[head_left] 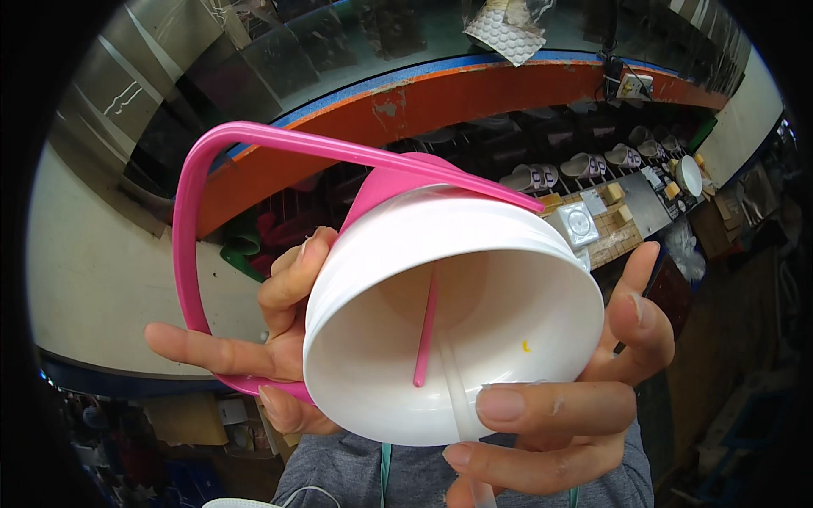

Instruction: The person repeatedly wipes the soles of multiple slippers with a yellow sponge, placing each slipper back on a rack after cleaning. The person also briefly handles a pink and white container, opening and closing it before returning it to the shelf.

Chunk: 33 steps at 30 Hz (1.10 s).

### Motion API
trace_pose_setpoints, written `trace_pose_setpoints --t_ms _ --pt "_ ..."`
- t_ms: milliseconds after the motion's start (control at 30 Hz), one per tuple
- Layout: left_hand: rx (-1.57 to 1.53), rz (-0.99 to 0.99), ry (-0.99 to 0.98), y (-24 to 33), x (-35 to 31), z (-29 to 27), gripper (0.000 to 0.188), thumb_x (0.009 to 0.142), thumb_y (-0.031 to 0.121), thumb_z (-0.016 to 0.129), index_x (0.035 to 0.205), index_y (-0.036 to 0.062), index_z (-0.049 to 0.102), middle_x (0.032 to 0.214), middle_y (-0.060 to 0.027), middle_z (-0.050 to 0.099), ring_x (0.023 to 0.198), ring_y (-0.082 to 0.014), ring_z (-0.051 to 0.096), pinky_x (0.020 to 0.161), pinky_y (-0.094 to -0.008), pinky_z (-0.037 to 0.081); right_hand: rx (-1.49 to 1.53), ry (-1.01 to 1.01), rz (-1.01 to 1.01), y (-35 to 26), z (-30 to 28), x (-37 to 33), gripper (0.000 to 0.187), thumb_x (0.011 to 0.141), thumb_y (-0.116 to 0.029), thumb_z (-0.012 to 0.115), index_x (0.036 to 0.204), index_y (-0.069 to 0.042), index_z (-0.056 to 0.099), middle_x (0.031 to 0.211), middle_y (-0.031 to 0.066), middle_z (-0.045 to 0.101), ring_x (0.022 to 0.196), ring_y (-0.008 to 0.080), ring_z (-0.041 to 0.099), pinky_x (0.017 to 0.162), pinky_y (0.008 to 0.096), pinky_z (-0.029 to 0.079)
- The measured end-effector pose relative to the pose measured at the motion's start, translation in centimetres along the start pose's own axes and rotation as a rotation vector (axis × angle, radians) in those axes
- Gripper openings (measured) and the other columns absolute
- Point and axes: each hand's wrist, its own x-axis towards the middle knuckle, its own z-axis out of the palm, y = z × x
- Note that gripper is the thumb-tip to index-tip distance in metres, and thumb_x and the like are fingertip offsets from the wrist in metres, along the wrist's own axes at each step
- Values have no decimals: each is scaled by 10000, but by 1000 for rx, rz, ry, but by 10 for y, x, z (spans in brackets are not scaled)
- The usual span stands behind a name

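In front of me a white, bowl-shaped plastic part [373,237] is tilted so that its hollow faces me. A long pink handle [188,245] loops from its far side round to the left, and a pink piece shows behind the rim. Inside, a thin pink tube [426,330] sticks out from the middle. Beside it runs a translucent tube [457,398]. My left hand [284,330] grips the white part by its left side, with one finger stretched across the handle. My right hand [550,415] pinches the translucent tube near the rim; its upper fingers lie behind the white part.
Behind stands a pale curved surface with an orange and blue edge [389,106]. Racks at the right carry several white cup-shaped parts [584,165]. A white square device [576,222] with a round top sits on a bench. Clear plastic sheeting [682,245] hangs at the right.
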Motion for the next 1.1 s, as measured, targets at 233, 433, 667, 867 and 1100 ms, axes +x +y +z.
trace_pose_setpoints --t_ms 233,433,667,867,1100 --pt "17 9 22 2 -3 1 660 987 297 393 1547 157 73 1190 -290 535 1044 -301 613 1010 -388 481 -35 45 -3 -5 2 -2 312 908 -538 546 886 -250 664 1009 -30 723 1210 340 417 845 532 343" --pt "46 28 56 3 -3 2 646 997 291 387 1544 139 79 1161 -277 561 1011 -291 633 994 -386 498 -14 -23 -101 5 -4 2 315 914 -545 530 897 -256 656 1004 -34 721 1218 342 414 862 528 330" --pt "138 72 118 1 1 12 630 1010 285 379 1542 119 86 1127 -262 592 972 -280 657 976 -382 519 -70 162 -52 -5 10 -5 266 908 -548 513 965 -303 599 1020 -36 690 1293 369 364 1087 630 176" --pt "263 118 189 -4 -3 27 617 1021 279 373 1540 101 91 1098 -250 618 938 -270 677 960 -379 536 -113 73 114 -12 -1 8 231 902 -550 510 930 -331 577 1041 -44 655 1351 382 301 1142 633 125" --pt "380 154 252 -8 -4 37 602 1033 273 366 1537 81 98 1064 -235 649 899 -258 700 942 -376 557 -130 277 16 -10 17 -9 259 897 -568 502 875 -320 571 1011 -58 645 1355 372 304 1129 636 168"
